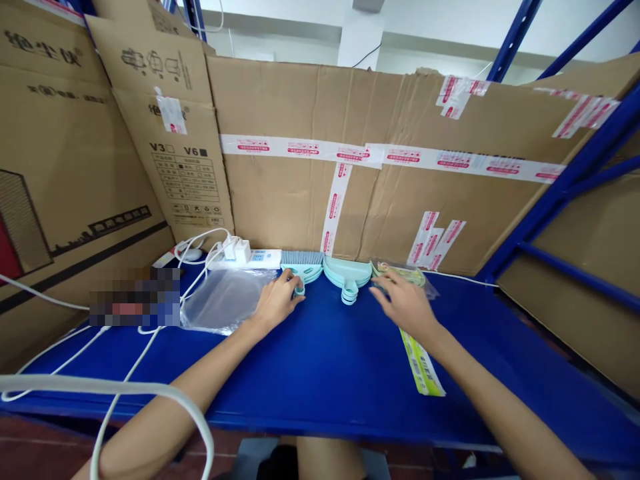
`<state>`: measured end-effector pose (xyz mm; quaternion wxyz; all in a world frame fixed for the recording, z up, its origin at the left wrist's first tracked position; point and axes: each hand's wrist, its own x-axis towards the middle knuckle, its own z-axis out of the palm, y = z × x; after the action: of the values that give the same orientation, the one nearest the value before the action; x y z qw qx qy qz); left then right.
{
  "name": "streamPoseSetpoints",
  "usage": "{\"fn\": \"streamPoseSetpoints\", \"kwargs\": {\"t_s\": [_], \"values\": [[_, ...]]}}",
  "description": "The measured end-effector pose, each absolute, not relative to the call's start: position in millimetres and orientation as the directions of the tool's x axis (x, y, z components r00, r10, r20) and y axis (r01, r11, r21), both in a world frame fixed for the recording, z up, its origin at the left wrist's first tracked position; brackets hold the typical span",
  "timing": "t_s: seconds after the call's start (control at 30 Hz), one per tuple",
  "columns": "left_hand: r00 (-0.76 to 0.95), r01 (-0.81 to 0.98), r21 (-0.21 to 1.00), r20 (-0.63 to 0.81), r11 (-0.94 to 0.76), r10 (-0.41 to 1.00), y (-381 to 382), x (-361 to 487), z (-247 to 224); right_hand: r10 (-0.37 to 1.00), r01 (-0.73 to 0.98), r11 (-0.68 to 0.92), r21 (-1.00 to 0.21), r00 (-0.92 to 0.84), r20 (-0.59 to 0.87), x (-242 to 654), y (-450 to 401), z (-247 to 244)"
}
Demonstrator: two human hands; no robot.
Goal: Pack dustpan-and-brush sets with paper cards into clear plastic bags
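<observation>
My left hand (280, 297) is at a stack of small light-green hand brushes (311, 272) with grey bristles, its fingers curled on the top brush's handle. The brushes lie with bristles toward the cardboard at the back. Beside them, to the right, sits a stack of matching light-green dustpans (347, 272), handles toward me. My right hand (406, 300) is held open with its fingers apart, right of the dustpans and over printed plastic packaging (417, 275). It holds nothing that I can see. Below its wrist lies a yellow-green printed card (421, 365).
Clear plastic bags (225, 300) lie left of my left hand. A white power strip (267, 259) with plugs stands behind them. White cables (145, 353) cross the left side and foreground. Taped cardboard (295, 193) walls the back of the blue table (330, 380); blue rack posts (555, 193) stand right.
</observation>
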<state>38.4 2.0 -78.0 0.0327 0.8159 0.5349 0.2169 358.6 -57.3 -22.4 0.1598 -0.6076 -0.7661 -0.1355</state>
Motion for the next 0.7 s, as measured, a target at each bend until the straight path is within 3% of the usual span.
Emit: {"fn": "streamPoseSetpoints", "kwargs": {"t_s": [0.1,0.37,0.7], "values": [[0.346,0.839,0.318,0.316,-0.442,0.884,5.8,36.5,-80.9,0.901,0.927,0.345,-0.149,-0.282,0.331,324.8,-44.3,-33.1],[0.391,0.827,0.303,0.295,-0.474,0.872,10.9,36.3,-79.9,0.909,0.919,0.347,-0.187,-0.280,0.309,314.3,-24.4,-64.0],[0.417,0.839,0.238,0.295,-0.489,0.860,10.0,34.7,-81.5,0.909,0.920,0.267,-0.288,-0.141,0.392,325.6,-20.5,-55.8]]}}
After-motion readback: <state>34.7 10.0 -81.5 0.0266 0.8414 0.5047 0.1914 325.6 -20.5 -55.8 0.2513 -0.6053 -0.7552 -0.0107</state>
